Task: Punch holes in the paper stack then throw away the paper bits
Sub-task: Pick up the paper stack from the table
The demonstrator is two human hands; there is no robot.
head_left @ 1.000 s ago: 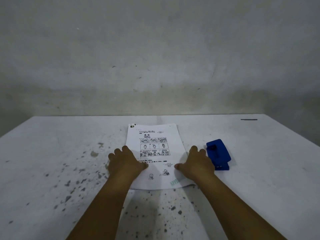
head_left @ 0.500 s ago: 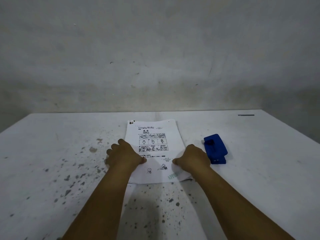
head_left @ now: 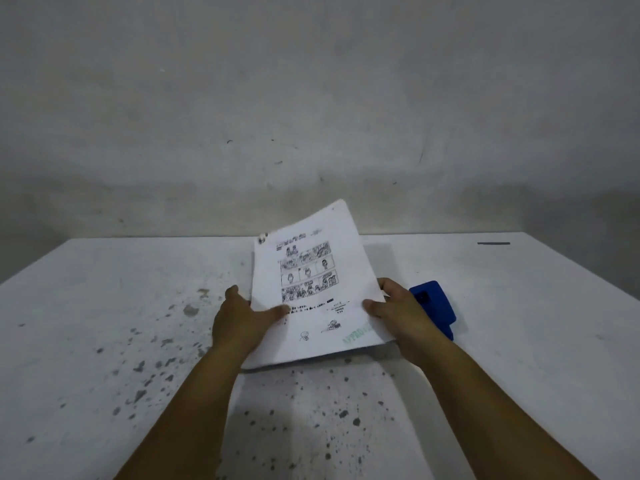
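Nearest, two bare forearms reach over the speckled white surface [head_left: 104,341]. Left hand [head_left: 242,322] and right hand [head_left: 398,317] each hold a pinching grip on a side edge of the paper stack [head_left: 311,289], thumbs on top, its far end tilted up off the surface. Just beyond the right hand lies a blue hole punch [head_left: 434,304]. Farther back stands a grey wall [head_left: 311,98].

Both bare forearms rise from the bottom edge of the frame and converge toward the centre. The left hand [head_left: 242,320] grips with its thumb pointing right and fingers curled under, while the right hand [head_left: 398,313] mirrors it, thumb pointing left.
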